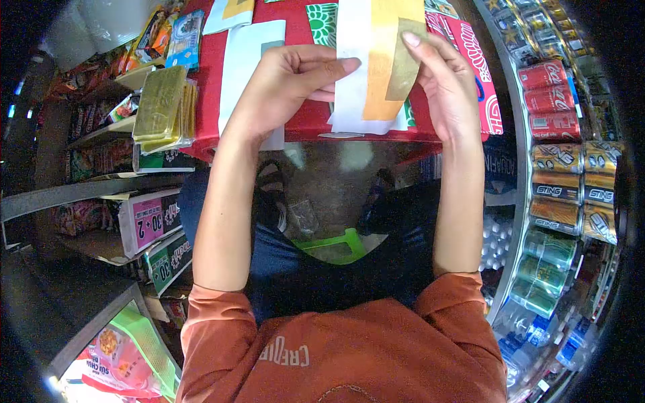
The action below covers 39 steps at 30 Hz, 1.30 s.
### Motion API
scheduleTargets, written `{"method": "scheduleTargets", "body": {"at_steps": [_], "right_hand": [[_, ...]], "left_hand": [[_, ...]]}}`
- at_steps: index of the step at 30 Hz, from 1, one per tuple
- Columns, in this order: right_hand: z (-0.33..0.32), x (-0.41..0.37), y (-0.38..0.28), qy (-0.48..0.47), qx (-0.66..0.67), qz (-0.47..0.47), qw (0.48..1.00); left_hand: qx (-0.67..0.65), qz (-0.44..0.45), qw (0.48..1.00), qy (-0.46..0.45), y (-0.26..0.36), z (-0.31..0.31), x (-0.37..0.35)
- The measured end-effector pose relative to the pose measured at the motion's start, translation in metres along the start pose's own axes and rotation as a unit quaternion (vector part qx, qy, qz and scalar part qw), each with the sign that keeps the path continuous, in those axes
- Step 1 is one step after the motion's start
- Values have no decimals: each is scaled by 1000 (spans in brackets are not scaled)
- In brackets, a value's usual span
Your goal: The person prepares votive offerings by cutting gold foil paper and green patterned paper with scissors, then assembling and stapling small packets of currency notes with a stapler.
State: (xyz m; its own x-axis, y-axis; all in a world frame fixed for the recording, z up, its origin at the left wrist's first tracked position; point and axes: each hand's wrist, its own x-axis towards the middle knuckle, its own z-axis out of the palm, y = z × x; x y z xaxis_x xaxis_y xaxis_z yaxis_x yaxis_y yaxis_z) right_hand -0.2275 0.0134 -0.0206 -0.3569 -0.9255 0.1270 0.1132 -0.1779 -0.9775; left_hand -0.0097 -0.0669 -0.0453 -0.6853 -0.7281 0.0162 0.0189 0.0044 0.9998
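Up over the red-covered table, a sheet of joss paper hangs between my hands, white on one side and orange with a dull gold patch on the other. My left hand grips its left edge, thumb on the front and fingers behind. At the right edge, my right hand pinches the sheet by the gold patch, thumb in front. White folded papers lie left of the sheet. Partly covered behind it are a green-and-white printed piece and a pink printed one.
Gold square sheets in clear plastic stand at the table's left corner, before shelves of packets. Drink cans and bottles line the right side. Below, a green plastic piece lies between my legs.
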Motion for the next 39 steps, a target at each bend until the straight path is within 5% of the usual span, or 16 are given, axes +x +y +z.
{"method": "scheduleTargets", "body": {"at_steps": [39], "right_hand": [[-25, 9, 0, 79, 24, -34, 996]], "left_hand": [[-3, -28, 999, -33, 4, 13, -3]]}}
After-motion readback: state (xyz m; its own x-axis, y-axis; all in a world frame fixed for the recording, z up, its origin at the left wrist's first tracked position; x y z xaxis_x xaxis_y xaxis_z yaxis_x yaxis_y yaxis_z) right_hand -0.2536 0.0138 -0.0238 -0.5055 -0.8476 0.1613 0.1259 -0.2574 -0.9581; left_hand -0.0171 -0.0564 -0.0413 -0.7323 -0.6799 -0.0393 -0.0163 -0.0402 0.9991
